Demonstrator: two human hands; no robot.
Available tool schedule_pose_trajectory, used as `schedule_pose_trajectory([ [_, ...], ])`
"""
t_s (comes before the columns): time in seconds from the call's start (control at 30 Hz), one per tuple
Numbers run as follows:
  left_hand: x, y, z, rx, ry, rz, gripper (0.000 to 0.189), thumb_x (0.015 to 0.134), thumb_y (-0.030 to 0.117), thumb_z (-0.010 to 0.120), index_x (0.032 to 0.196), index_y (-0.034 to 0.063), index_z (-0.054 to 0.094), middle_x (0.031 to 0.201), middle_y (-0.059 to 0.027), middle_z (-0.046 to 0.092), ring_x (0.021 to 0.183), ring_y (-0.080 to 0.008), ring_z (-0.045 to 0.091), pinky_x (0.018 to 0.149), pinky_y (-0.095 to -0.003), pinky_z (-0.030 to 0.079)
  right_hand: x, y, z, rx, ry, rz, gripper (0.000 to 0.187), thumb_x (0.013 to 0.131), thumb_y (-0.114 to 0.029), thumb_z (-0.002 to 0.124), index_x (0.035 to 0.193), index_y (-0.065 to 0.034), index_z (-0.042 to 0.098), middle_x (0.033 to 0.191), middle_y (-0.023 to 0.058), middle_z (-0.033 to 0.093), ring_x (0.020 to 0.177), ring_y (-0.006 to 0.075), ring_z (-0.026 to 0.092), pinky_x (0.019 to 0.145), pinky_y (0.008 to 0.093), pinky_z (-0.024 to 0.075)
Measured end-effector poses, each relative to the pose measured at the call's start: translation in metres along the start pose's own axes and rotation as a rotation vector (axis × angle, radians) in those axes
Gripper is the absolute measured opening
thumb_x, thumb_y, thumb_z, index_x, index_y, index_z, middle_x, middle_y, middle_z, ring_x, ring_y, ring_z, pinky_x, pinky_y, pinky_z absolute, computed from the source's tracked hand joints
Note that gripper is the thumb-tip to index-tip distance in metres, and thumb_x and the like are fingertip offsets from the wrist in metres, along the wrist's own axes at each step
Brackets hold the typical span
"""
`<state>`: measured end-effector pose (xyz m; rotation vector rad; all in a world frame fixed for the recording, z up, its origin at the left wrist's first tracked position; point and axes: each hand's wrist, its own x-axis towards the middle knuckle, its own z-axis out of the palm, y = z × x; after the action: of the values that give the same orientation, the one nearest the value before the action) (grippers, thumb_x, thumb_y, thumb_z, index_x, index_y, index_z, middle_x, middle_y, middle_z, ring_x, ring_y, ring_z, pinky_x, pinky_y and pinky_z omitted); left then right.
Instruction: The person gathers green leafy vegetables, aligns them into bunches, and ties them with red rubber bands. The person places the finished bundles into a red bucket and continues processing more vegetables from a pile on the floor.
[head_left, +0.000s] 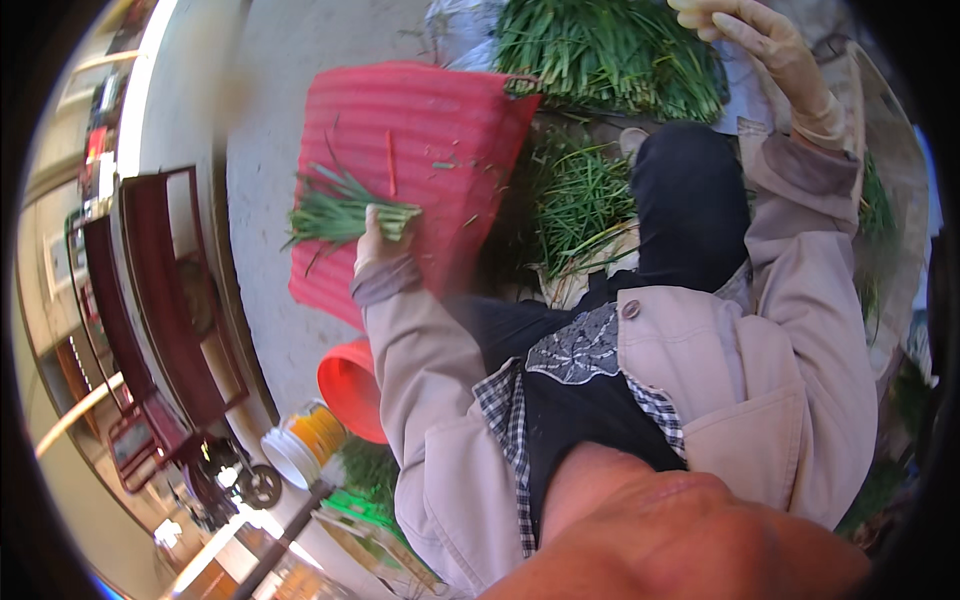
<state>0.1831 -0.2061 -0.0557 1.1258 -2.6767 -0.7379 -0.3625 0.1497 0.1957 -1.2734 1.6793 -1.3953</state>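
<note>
My left hand (384, 238), in a pale glove, grips a small bunch of green chive-like stalks (334, 210) by its cut ends. The bunch rests over a red corrugated surface (420, 112), where a thin red strip (391, 163) and loose green scraps lie. My right hand (780, 56), also in a pale glove, is raised at the upper right with its fingers partly spread and nothing seen in it; its fingertips touch the frame's top edge. Left of it lies a large pile of the same stalks (607, 52). More loose stalks (581, 199) lie beside my dark-trousered knee.
An orange-red bucket (352, 390) and a yellow and white bucket (304, 442) stand by my left arm. Near them is a green crate (367, 514). A dark red cart (169, 300) is at the far left. A pale sack (889, 225) with greens is on the right.
</note>
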Motion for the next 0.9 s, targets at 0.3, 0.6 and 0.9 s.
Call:
schedule_pose_trajectory([
  [0.3, 0.027, 0.027, -0.018, 0.234, -0.244, -0.89, 0.091, 0.087, 0.073, 0.03, 0.097, -0.0096, 0.067, 0.09, -0.0268, 0.067, 0.093, -0.0407, 0.063, 0.08, -0.0469, 0.047, -0.089, 0.306, -0.078, 0.147, 0.592, 0.965, 0.037, 0.088, -0.037, 0.058, 0.116, -0.0126, 0.065, 0.103, 0.0012, 0.07, 0.078, 0.0077, 0.06, 0.066, 0.0272, 0.0457],
  [0.6, 0.02, 0.044, -0.098, 0.571, -0.055, -1.029, 0.092, 0.08, 0.08, 0.039, 0.084, -0.0079, 0.067, 0.079, -0.0248, 0.065, 0.08, -0.0392, 0.061, 0.077, -0.0468, 0.047, -0.057, 0.437, -0.028, -0.71, 0.36, 1.247, 0.119, 0.067, -0.042, 0.082, 0.147, 0.0031, 0.006, 0.135, 0.027, 0.046, 0.122, 0.0363, 0.049, 0.103, 0.0373, 0.0397],
  [0.9, 0.066, 0.141, -0.071, 0.055, 0.664, -0.405, 0.056, 0.09, 0.033, 0.065, 0.131, 0.0003, 0.046, 0.108, -0.014, 0.062, 0.097, -0.0215, 0.06, 0.088, -0.031, 0.047, -0.04, 0.463, -0.048, -0.59, 0.338, 1.263, 0.097, 0.067, -0.024, 0.083, 0.139, 0.0086, 0.027, 0.125, 0.0275, 0.054, 0.115, 0.0352, 0.056, 0.097, 0.0381, 0.0452],
])
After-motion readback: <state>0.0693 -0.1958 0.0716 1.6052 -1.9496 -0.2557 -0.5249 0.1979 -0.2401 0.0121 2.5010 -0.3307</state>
